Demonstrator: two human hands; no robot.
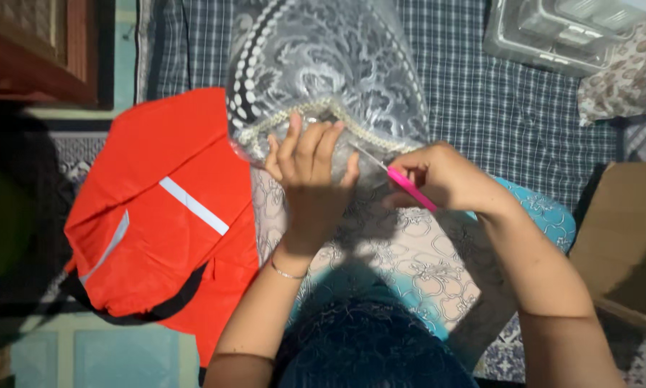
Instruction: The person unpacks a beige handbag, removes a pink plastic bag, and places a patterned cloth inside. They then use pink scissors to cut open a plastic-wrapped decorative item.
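**Hands at a bead-edged lace piece, pink tool in the right**

Dark blue patterned cloth (366, 345) over the person's lap fills the bottom of the view, nearest the camera, with pale floral fabric (402, 251) and a turquoise patch spread beyond it. Further out lies a blue-and-white checked cloth (495, 108) that covers most of the surface; a strip of teal floor shows at lower left, and dark wooden furniture (35, 50) stands in the top left corner.

On the checked cloth rests the lace piece (323, 57), grey-white with a swirling pattern, sheer and glossy, edged with rows of white beads (255, 72). Its near edge is lifted toward the person. The left hand (308, 172) grips that edge, fingers upright and closed over the fabric, a thin bangle on the wrist. The right hand (438, 176), just beside it, is closed round a pink-handled tool (409, 187) whose thin metal tip points at the beaded edge.

An orange bag (158, 223) with a pale reflective stripe and black strap lies left, touching the lace. A clear plastic container (553, 32) sits top right, brown cardboard (625, 237) at right.
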